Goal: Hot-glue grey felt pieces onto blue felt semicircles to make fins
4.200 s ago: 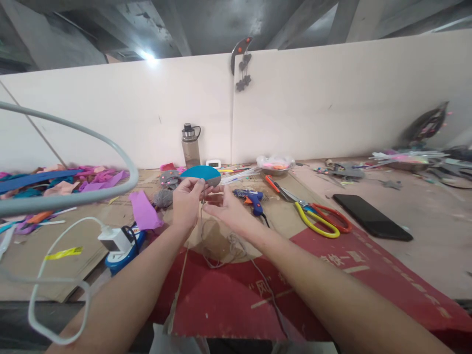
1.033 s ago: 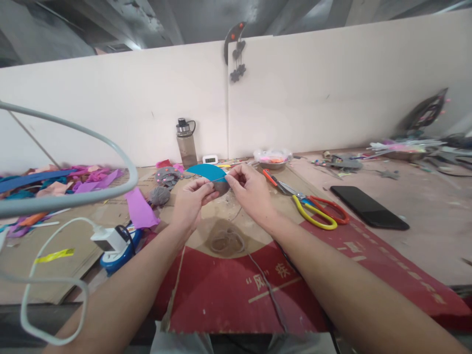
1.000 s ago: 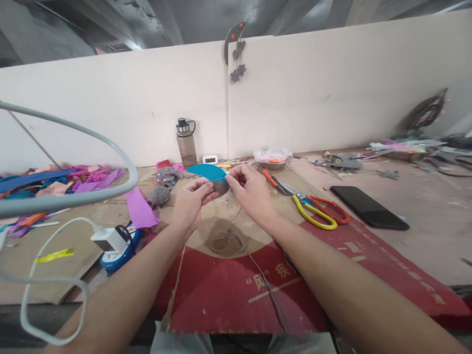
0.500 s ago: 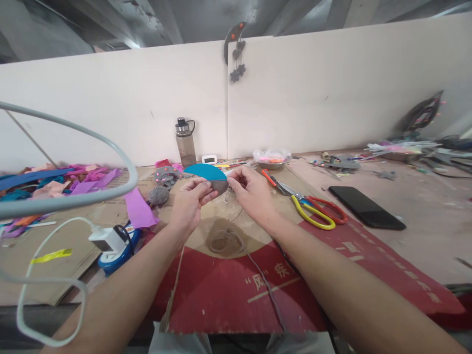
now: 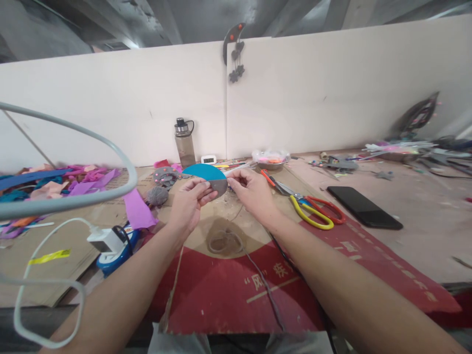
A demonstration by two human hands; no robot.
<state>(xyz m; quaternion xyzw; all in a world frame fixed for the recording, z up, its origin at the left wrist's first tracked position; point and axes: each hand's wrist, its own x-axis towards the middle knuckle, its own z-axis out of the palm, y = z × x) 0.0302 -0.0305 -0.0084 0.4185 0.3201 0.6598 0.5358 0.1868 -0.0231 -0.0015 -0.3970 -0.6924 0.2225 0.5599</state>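
A round disc (image 5: 204, 172), bright blue in its upper part and grey in its lower part, is held up over the cardboard. My left hand (image 5: 191, 196) grips its lower left side between thumb and fingers. Beside the disc's right edge, my right hand (image 5: 250, 189) is closed in a pinch; what lies between its fingertips is too small to make out. Below both hands, a loose coil of grey yarn (image 5: 224, 242) rests on the cardboard (image 5: 206, 290), one strand trailing toward the front edge. A grey yarn ball (image 5: 158, 195) sits left of my left hand.
Scissors with red and yellow handles (image 5: 313, 211) and a black phone (image 5: 363, 206) lie on the right. Behind stand a water bottle (image 5: 184, 142) and a bowl (image 5: 271, 160). Fabric scraps (image 5: 66, 182), a white charger (image 5: 106, 241) and a curved grey tube (image 5: 129, 172) occupy the left.
Almost nothing differs. The right fingertips have shifted very slightly at the disc's edge, and the whole view has moved a little; the left hand keeps its grip.
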